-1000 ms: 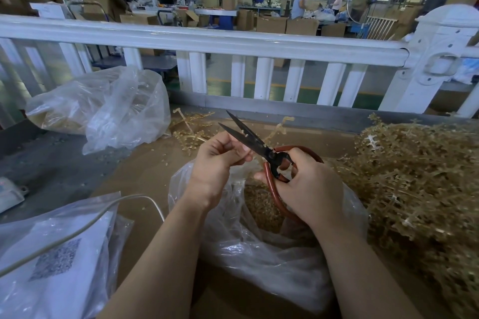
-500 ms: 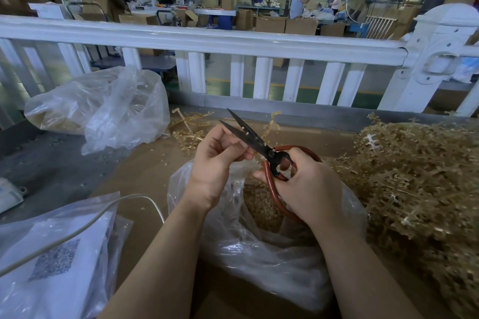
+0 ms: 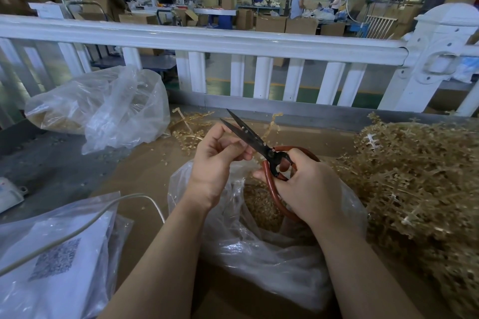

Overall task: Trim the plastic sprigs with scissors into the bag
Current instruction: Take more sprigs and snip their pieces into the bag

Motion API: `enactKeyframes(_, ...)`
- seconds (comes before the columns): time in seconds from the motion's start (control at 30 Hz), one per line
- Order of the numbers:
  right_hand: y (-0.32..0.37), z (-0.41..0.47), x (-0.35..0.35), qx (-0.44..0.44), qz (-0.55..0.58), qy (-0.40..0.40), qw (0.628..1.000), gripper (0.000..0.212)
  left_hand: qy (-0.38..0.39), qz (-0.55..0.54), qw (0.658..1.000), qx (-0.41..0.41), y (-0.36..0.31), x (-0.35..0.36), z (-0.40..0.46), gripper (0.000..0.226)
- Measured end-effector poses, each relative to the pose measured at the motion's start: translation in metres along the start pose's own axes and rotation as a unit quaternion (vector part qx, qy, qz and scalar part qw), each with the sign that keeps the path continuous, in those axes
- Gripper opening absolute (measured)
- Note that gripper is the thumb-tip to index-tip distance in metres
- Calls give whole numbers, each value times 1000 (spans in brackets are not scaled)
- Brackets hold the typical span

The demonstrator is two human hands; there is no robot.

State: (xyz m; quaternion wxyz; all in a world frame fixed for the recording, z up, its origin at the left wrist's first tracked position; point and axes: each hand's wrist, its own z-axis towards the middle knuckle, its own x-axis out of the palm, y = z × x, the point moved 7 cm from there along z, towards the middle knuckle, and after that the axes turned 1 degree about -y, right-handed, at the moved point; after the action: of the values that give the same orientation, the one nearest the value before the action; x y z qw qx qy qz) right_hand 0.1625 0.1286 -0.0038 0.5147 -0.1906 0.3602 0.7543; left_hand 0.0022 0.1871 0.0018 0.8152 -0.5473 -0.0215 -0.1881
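The right hand (image 3: 308, 184) grips the red loop handles of the scissors (image 3: 259, 142), and the dark blades stand a little open, pointing up and away. The left hand (image 3: 217, 158) is curled and pinches something small at the blades; I judge it is a sprig, but it is too small to tell. Both hands are directly above the open clear bag (image 3: 272, 254), which already holds cut pieces. To cut well, I would keep the piece deep between the blades and over the bag mouth, with fingertips clear of the edges. Right of the bag lies a big pile of sprigs (image 3: 414, 176) on the brown counter (image 3: 145, 173). Left of the bag sits another plastic bag (image 3: 103, 109). Behind the bag runs a white fence (image 3: 233, 41), then a workshop with boxes.
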Motion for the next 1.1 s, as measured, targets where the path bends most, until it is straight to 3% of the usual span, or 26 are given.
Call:
enactKeyframes(0.57, 1, -2, 2, -8, 24, -5, 1000, 69, -2, 18, 1000, -12, -4, 3, -3, 24)
enactKeyframes(0.8, 0, -2, 5, 1, 25, 6, 1000, 61, -5, 24, 1000, -11, -3, 3, -3, 22)
enactKeyframes(1.1, 0, -1, 5, 10, 31, 17, 999, 68, -18, 35, 999, -6, -3, 2, -3, 24)
